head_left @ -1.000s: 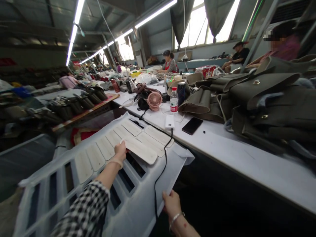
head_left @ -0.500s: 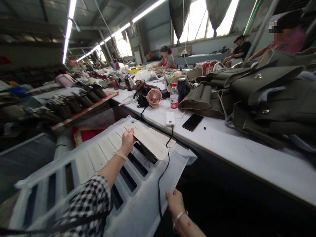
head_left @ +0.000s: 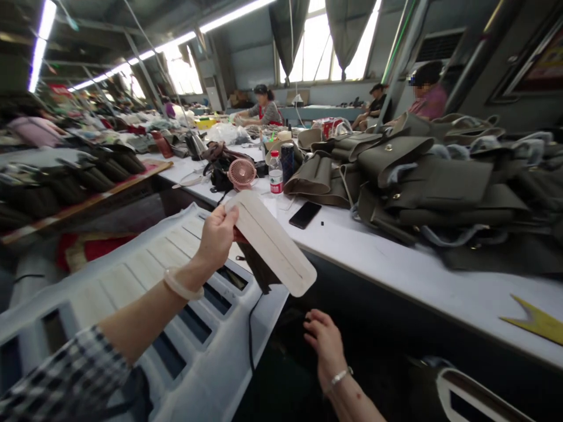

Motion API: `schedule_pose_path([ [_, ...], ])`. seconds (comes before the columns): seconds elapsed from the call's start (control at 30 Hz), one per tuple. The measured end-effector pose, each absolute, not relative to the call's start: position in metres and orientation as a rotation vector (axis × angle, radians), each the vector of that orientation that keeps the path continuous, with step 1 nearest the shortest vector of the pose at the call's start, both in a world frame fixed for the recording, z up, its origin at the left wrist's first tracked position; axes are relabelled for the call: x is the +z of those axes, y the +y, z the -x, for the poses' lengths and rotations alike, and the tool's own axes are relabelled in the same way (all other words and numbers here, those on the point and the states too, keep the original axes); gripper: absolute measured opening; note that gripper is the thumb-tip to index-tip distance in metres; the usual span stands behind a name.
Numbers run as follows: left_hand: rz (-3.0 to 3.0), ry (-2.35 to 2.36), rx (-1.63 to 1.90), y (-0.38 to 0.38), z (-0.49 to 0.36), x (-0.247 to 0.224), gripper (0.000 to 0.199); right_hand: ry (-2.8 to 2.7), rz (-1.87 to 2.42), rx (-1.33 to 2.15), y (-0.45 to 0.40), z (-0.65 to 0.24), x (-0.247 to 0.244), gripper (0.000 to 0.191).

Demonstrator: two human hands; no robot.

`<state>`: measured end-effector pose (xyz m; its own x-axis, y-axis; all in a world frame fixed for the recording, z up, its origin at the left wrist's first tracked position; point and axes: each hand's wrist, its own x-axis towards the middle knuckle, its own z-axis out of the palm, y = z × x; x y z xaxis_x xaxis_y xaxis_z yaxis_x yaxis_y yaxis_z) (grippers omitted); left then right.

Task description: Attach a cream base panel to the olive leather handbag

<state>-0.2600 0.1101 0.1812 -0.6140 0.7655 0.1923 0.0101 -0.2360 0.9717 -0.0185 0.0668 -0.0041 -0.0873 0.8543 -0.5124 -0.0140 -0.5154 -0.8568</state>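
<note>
My left hand [head_left: 217, 234] pinches the near end of a pale, flat, round-cornered panel [head_left: 275, 249] with a dark line along its length. Beneath it hangs a dark brown strip [head_left: 257, 264], and a small zipper pull shows beside that. The panel is held up over the edge of a white slotted rack [head_left: 240, 316], where several similar pale panels [head_left: 127, 275] lie side by side. My right hand [head_left: 328, 343] is empty over the dark gap, below the panel and apart from it, fingers loosely curled and separated.
Across the white table [head_left: 365, 258] are a phone [head_left: 305, 215], a red-capped bottle [head_left: 275, 176], a pink fan [head_left: 241, 174] and piled olive-brown bags [head_left: 440, 187]. A yellow pointed piece [head_left: 536, 319] lies at right. A black cable [head_left: 250, 334] hangs off the rack. Other people sit farther back.
My left hand has lifted the pale panel off the rack and brought it nearer. My right hand has let go of the rack's edge and opened. The view has turned right.
</note>
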Motion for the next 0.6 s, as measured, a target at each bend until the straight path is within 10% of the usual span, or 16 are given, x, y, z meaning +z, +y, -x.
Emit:
schedule_pose_path([
  [0.3,-1.158,1.314,1.433,0.083,0.126,0.18,0.027,-1.863,1.2,0.514,0.065,-0.073,0.141,0.073],
  [0.6,-0.948,0.645,0.723,0.07,0.084,0.192,0.058,-2.006,1.22,0.236,0.044,-0.139,0.168,0.079],
])
